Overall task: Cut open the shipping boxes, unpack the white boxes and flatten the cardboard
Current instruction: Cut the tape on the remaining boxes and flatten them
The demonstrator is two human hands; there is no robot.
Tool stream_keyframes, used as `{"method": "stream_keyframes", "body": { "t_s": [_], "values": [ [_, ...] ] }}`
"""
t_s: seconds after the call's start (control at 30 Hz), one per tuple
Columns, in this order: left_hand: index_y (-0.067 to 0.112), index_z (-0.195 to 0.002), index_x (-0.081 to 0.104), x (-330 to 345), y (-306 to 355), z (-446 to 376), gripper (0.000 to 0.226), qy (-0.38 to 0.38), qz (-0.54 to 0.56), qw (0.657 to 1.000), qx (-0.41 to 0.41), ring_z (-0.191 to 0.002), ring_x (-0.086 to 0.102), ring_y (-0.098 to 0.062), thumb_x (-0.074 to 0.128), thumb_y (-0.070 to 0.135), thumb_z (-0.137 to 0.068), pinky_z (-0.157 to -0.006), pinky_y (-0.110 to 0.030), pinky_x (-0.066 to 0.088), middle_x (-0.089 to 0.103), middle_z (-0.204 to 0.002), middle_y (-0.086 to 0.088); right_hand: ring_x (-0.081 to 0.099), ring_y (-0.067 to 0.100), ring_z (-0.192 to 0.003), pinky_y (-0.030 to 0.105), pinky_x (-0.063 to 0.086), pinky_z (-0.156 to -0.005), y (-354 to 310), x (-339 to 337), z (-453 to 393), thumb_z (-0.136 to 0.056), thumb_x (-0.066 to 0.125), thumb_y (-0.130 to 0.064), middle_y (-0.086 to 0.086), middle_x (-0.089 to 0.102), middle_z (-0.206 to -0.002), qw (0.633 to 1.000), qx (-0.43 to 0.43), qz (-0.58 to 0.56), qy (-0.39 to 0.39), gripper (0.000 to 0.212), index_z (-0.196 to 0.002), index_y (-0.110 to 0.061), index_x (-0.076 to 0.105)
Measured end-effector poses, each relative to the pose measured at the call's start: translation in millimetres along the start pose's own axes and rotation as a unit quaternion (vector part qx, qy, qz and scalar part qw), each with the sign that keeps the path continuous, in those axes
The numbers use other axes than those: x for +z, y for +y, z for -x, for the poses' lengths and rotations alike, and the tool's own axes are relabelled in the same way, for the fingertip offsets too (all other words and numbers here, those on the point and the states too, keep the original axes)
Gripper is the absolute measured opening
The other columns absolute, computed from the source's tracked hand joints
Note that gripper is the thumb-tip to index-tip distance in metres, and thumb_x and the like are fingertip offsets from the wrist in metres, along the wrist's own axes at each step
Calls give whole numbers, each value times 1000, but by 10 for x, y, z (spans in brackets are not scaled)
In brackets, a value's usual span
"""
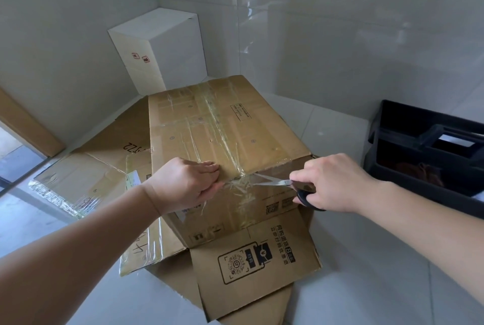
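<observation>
Taped box (222,125) centre frame on flattened cardboard (251,264), left hand (187,183) reaching in from 8 o'clock, fingers pinching tape at near top edge, right hand (332,183) from 4 o'clock, gripping scissors (293,187), blades in the tape seam, white box (162,47) in corner at 11 o'clock.

Flattened cardboard (115,167) reads "722"; box flap (251,259) shows "SF".

You face a matt brown cardboard shipping box (225,125) crossed with glossy clear tape (221,125); behind it, smooth white box (159,47), glossy wall tiles (353,36).
</observation>
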State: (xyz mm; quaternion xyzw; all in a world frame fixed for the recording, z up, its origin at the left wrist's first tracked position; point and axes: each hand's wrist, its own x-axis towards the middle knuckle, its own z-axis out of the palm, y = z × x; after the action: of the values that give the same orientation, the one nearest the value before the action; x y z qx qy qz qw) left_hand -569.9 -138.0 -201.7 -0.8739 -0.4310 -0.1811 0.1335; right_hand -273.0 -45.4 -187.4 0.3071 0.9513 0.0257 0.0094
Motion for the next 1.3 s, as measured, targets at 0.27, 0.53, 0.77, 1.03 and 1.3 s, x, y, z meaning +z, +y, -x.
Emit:
{"method": "stream_keyframes", "body": {
  "t_s": [0.27, 0.53, 0.77, 1.03, 1.3],
  "values": [
    [1, -82, 76, 27, -12, 20, 29, 5, -5, 1000, 10, -83, 73, -19, 57, 22, -89, -62, -33, 60, 75, -89, -7, 53, 19, -58, 18, 15, -48, 36, 25, 89, -73, 71, -47, -5, 60, -64, 1000, -11, 1, 21, 27, -94, -31, 73],
    [3, -80, 76, 55, 12, 27, 30, 5, -7, 1000, 13, -84, 72, -18, 56, 23, -90, -60, -32, 60, 75, -88, -6, 36, 16, -74, 26, 33, -58, 41, 94, 65, -79, 65, -42, 0, 63, -73, 999, 1, -27, 41, 29, -104, -28, 70],
    [2, -80, 77, 71, 65, 6, 31, 2, -11, 1000, 20, -82, 73, -20, 55, 23, -89, -59, -32, 60, 75, -87, -8, 38, 18, -71, 27, 40, -56, -10, 95, -104, -84, 54, -28, 2, 63, -71, 999, -40, 13, 15, 23, -101, -23, 68],
    [3, -80, 76, 129, 93, 49, 32, -5, -10, 1000, 17, -83, 73, -19, 55, 24, -90, -60, -32, 60, 75, -88, -7, 38, 17, -45, 24, 38, -37, -8, 36, -124, -63, 79, -7, 2, 50, -47, 990, -129, 29, 43, 16, -65, -14, 65],
    [3, -79, 77, 150, 126, 31, 31, -7, -13, 1000, 18, -83, 73, -20, 54, 23, -89, -59, -31, 60, 75, -88, -7, 37, 16, -77, 28, 40, -64, -65, 167, -151, -87, 54, -43, 1, 60, -84, 996, -80, 37, 1, 27, -103, -24, 62]
  ]
}}
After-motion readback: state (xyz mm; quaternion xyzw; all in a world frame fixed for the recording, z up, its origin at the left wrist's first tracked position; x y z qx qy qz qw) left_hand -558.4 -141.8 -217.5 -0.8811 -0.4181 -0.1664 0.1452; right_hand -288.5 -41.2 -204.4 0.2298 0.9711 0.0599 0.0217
